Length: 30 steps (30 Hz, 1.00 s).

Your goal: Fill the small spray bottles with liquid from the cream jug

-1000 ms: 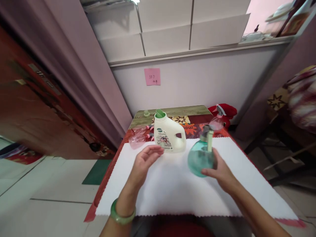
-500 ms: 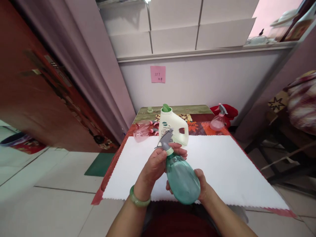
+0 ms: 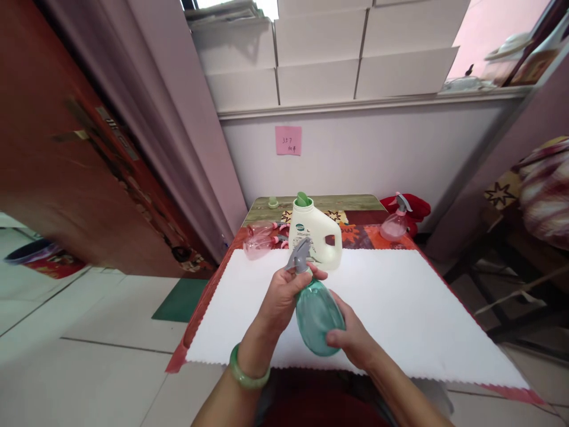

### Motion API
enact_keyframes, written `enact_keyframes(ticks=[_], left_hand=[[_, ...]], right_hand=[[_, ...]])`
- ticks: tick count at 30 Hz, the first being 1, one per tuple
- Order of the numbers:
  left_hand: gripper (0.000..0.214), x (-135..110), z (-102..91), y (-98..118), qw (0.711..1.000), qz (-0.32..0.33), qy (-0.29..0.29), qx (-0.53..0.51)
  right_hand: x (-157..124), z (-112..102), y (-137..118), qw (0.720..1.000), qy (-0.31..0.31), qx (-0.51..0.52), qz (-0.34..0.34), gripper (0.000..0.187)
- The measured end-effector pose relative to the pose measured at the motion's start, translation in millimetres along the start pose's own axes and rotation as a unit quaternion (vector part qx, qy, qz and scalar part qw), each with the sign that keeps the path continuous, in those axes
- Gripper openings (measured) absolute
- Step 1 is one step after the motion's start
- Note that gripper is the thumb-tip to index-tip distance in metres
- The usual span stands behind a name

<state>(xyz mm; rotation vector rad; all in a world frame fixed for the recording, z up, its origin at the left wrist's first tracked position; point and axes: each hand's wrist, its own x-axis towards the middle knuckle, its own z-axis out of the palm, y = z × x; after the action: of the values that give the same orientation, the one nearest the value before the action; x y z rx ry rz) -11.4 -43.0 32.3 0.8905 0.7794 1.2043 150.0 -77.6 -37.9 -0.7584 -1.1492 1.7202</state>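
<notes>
A teal see-through spray bottle [image 3: 316,314] with a grey trigger head is held tilted above the white cloth [image 3: 400,320], its nozzle end pointing away from me. My left hand [image 3: 287,287], with a green bangle on the wrist, is closed around the neck just under the trigger head. Lower down, my right hand [image 3: 353,332] grips the bottle's body from the right, thumb across its front. Right behind the trigger head stands a cream jug [image 3: 326,240] with a handle and a green spout in its open mouth.
Two pink spray bottles [image 3: 259,244] lie on their sides at the back left. Another pink spray bottle [image 3: 395,224] stands upright at the back right. A small green cap [image 3: 272,203] sits near the table's far edge, with the wall behind.
My right hand has shifted on the bottle, its thumb now across the front. My left hand has closed further round the neck, and the bottle stands a little more upright.
</notes>
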Motion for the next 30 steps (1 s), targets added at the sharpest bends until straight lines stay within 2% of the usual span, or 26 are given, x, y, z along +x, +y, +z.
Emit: enact_keyframes(ticks=[3, 5, 7, 10, 12, 14, 16, 20, 26, 28, 30], left_hand=[[0.038, 2.5, 4.1, -4.2, 0.992, 0.045, 0.093, 0.067], [0.041, 2.4, 5.0, -5.9, 0.987, 0.059, 0.109, 0.1], [0.044, 0.4, 3.6, -5.8, 0.991, 0.042, 0.079, 0.096], [0.048, -3.8, -2.1, -2.8, 0.999, -0.004, -0.018, 0.037], [0.048, -5.8, -6.6, 0.0, 0.997, -0.012, -0.072, 0.003], [0.048, -6.4, -10.1, 2.8, 0.995, -0.006, -0.103, -0.011], [0.047, -6.0, -11.5, 5.1, 0.994, -0.006, -0.11, -0.013], [0.038, -3.9, -5.4, 6.0, 0.998, -0.017, -0.06, -0.009], [0.041, -1.7, 17.2, -11.3, 0.994, 0.011, 0.095, -0.048], [0.043, -2.4, 18.8, -17.5, 0.993, 0.022, 0.104, -0.045], [0.046, -3.6, 14.6, -20.0, 0.997, 0.026, 0.059, -0.034]], right_hand=[[1.0, -0.3, 10.8, 0.983, 0.099, -0.141, -0.063, 0.097], [0.7, -1.3, 17.3, 0.971, 0.128, -0.184, -0.081, 0.096], [0.1, -2.0, 20.0, 0.966, 0.137, -0.201, -0.091, 0.093], [-0.6, -2.2, 18.3, 0.965, 0.131, -0.203, -0.099, 0.093], [-0.9, -1.9, 15.6, 0.967, 0.121, -0.199, -0.1, 0.094], [-1.3, -1.5, 13.4, 0.967, 0.117, -0.201, -0.104, 0.093], [-2.1, -0.9, 12.4, 0.964, 0.118, -0.21, -0.114, 0.093], [-3.9, 0.7, 16.2, 0.947, 0.146, -0.25, -0.139, 0.095], [-3.4, 2.4, 25.6, 0.902, 0.242, -0.311, -0.177, 0.095], [-3.3, 1.2, 25.2, 0.904, 0.249, -0.3, -0.177, 0.093], [-3.5, -1.2, 22.6, 0.924, 0.223, -0.26, -0.168, 0.093]])
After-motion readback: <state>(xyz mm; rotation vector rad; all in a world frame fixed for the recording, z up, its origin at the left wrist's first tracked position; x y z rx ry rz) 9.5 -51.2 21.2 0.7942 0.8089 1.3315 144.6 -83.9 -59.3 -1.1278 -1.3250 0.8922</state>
